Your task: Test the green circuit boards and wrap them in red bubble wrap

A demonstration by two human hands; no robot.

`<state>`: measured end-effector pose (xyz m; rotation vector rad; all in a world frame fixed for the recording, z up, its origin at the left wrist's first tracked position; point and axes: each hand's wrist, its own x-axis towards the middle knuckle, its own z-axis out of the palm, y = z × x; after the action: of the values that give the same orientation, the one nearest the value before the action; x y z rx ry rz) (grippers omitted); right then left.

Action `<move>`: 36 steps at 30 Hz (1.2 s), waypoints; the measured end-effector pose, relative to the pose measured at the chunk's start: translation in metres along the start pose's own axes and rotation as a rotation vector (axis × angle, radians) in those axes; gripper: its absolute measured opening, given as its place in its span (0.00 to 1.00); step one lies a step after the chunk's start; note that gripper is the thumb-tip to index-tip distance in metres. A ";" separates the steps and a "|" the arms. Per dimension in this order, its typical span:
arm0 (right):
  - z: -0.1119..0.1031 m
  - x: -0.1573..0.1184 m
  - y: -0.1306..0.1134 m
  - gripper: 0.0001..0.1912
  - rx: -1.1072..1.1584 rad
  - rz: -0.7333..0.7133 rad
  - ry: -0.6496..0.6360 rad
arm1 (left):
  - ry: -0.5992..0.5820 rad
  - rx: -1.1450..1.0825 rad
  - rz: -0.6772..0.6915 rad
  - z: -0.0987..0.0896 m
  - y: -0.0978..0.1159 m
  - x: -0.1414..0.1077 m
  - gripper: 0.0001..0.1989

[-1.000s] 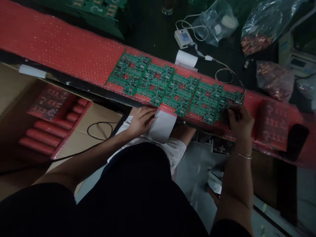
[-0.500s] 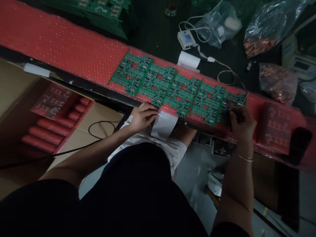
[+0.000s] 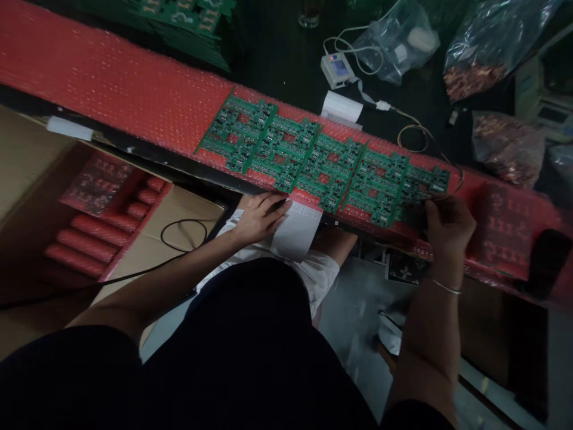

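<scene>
A panel of joined green circuit boards [image 3: 286, 149] lies on a long strip of red bubble wrap [image 3: 134, 77]. At its right end my right hand [image 3: 450, 221] is pinched closed over the last board. A thin cable [image 3: 428, 132] runs into those fingers, which hide its end. My left hand [image 3: 259, 218] rests at the wrap's front edge, fingers stretched out and close together, beside a white paper strip [image 3: 298, 230] that hangs over the edge. Behind the panel, the cable leads from a small white box [image 3: 337, 70] with a screen and a red light.
A stack of green boards [image 3: 192, 30] stands at the back left. Bags of copper-coloured parts [image 3: 510, 146] lie back right. Wrapped boards [image 3: 505, 230] and a dark object [image 3: 550, 263] sit right of my right hand. An open carton [image 3: 197, 209] with red rolls is at lower left.
My right hand has shifted slightly right with the cable, baring more of the last board. A red light now shows on the white box. My left hand has barely moved.
</scene>
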<state>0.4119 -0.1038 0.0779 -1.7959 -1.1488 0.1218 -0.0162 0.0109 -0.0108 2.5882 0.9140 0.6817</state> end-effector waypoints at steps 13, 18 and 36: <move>0.001 0.003 -0.004 0.13 0.058 0.037 0.101 | 0.161 -0.049 -0.010 0.002 -0.004 0.007 0.08; 0.001 0.003 0.001 0.13 0.054 0.048 0.089 | 0.160 -0.078 -0.085 0.005 -0.002 0.010 0.08; -0.003 0.003 0.002 0.13 0.052 0.053 0.071 | 0.130 -0.264 -0.078 -0.064 0.038 0.033 0.09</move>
<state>0.4167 -0.1042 0.0790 -1.7710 -1.0394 0.1172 -0.0082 0.0122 0.0704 2.2876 0.8914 0.8919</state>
